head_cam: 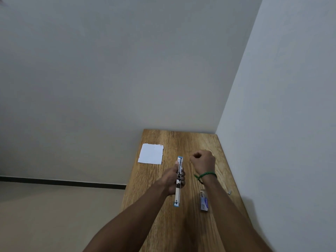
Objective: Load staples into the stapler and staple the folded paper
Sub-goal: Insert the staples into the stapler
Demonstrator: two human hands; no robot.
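Left hand (172,179): grip clamped around the middle of the stapler (178,180), which is held above the worktop (181,142), long axis pointing away from the person. The stapler appears swung open, with the metal channel facing up; whether staples sit in it cannot be told.

Right hand (202,160): fingers curled together in a loose fist just right of the stapler's far end. Whether it holds a staple strip cannot be told.

Handling, as a judgement: the stapler is rigid, light enough for one hand, with smooth metal and plastic faces. Hold it at mid-body, clear of the hinge and the spring pusher. A staple strip is brittle and breaks if pinched hard; take it by its sides.

Containers: a small staple box (204,201) lies on the worktop under the right forearm, one end apparently open; contents not visible. A small grey piece (229,192) lies nearby.

The paper (151,154) lies flat at the far left, well apart from both hands.
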